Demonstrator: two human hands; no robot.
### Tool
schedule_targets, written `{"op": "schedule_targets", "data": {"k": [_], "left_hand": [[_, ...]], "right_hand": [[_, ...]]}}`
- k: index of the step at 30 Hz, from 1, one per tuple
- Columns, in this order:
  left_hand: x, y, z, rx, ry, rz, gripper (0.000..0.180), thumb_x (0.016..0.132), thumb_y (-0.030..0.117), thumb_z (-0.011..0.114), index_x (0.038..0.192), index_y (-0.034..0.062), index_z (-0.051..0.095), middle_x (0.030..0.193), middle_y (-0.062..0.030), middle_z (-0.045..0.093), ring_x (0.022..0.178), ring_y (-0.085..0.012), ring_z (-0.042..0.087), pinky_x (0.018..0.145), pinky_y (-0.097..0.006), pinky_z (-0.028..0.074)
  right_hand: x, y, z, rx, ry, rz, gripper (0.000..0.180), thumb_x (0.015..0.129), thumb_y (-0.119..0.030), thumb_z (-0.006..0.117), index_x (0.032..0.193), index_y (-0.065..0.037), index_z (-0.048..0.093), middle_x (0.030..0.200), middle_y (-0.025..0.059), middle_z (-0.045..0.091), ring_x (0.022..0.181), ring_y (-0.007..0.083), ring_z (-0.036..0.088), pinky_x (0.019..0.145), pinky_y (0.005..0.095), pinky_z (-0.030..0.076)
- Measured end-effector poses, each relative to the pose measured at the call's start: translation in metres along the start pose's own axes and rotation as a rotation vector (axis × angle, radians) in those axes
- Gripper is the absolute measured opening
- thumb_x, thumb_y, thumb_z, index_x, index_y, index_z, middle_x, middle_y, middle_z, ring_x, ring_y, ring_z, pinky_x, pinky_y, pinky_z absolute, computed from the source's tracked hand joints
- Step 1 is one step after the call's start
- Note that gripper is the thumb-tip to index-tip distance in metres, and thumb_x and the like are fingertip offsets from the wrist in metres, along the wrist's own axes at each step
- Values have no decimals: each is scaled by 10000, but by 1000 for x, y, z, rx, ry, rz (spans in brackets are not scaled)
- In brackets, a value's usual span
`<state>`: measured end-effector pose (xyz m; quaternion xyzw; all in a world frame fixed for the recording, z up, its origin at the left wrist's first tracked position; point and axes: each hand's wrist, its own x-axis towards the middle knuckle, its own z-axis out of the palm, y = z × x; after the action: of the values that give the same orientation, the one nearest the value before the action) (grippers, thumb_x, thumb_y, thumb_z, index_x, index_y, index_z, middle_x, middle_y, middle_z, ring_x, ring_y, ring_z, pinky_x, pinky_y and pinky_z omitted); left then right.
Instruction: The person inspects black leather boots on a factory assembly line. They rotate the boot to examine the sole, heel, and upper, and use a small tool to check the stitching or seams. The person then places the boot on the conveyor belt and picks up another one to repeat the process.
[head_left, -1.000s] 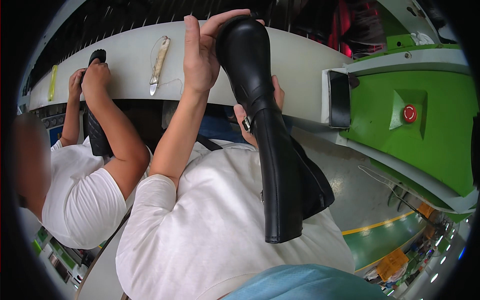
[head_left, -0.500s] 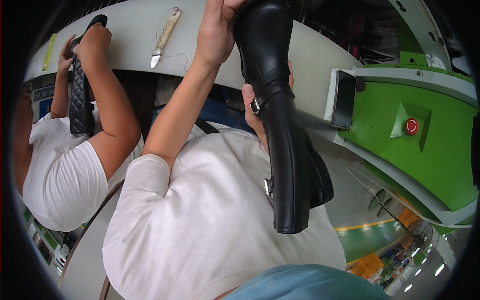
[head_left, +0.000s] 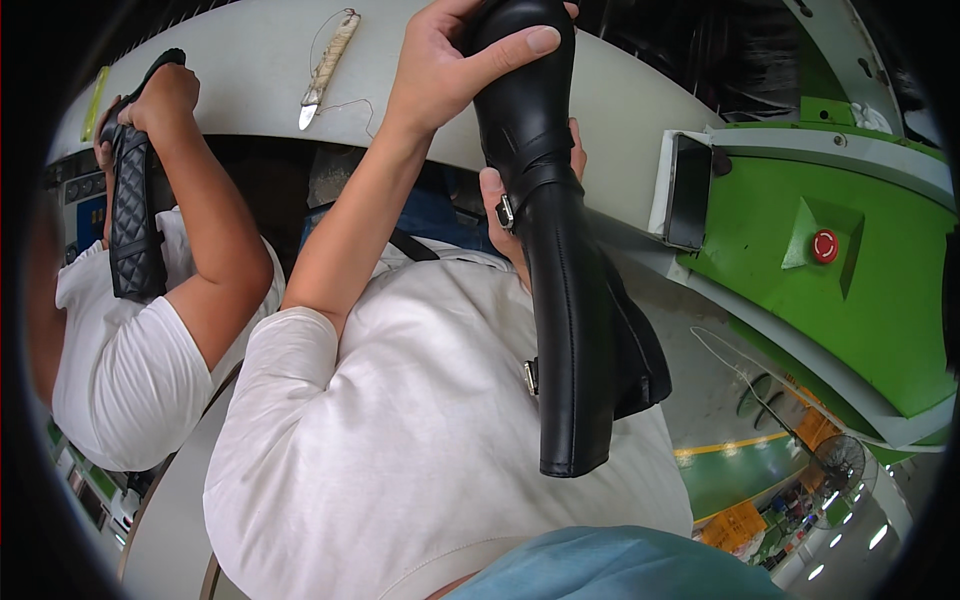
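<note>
A black leather boot (head_left: 555, 240) with metal buckles and a long seam hangs upright in front of my chest. My left hand (head_left: 440, 65) is closed around its upper end, the thumb lying across the leather. Lower down, my right hand (head_left: 502, 225) grips the boot from behind beside the upper buckle. Its thumb shows on the left and fingertips on the right; the boot hides the palm. The lower buckle (head_left: 531, 377) sits on the boot's left edge, and a black flap-like part (head_left: 640, 370) sticks out on the lower right.
A white-handled knife (head_left: 328, 70) with loose thread lies on the pale table (head_left: 240, 90). On my left, another person's hand (head_left: 165, 95) holds a black quilted boot (head_left: 138, 215). A green machine (head_left: 790, 300) with a red button stands on my right, a fan (head_left: 840, 460) beyond it.
My left thumb has come down across the boot's upper end, and the boot's lower end has shifted slightly left. The other person's quilted boot has moved left and down.
</note>
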<state>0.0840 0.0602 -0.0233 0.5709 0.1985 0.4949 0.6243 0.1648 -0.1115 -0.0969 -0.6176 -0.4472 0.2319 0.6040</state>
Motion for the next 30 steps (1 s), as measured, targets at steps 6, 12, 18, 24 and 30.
{"op": "schedule_targets", "data": {"k": [6,12,18,24,30], "left_hand": [[0,-1,0,14,-10,28,550,979,142,863,1470,-16,673,1328,-199,799,1198,-259,778,1056,-394,616],[-1,2,2,-22,-11,-5,545,988,127,847,1478,-23,662,1335,-217,793,1212,-281,781,1056,-405,618],[-1,1,1,-55,-14,-21,540,994,120,837,1482,-23,657,1338,-228,788,1228,-306,782,1054,-414,621],[-1,1,4,-77,4,-20,546,990,137,848,1477,-20,656,1349,-230,782,1234,-310,781,1061,-414,615],[-1,2,1,-7,26,-11,529,982,142,859,1448,-21,668,1331,-213,789,1225,-297,781,1062,-408,608]], "right_hand": [[0,4,-3,-85,-1,-68,972,938,-189,833,1706,46,286,1522,252,514,1344,338,600,1121,478,511],[1,-1,-2,-51,14,-73,1000,874,-120,882,1698,21,335,1514,216,513,1321,330,616,1072,438,554],[3,2,-3,-118,32,-116,1084,795,-91,987,1704,-26,400,1498,171,540,1321,328,644,1093,421,574],[4,7,-4,-177,-7,-179,954,908,-117,824,1697,41,313,1487,210,501,1290,315,596,1102,438,512],[-2,12,-4,-168,-19,-113,963,889,-72,821,1698,38,311,1478,201,504,1285,297,589,1103,423,503]]}}
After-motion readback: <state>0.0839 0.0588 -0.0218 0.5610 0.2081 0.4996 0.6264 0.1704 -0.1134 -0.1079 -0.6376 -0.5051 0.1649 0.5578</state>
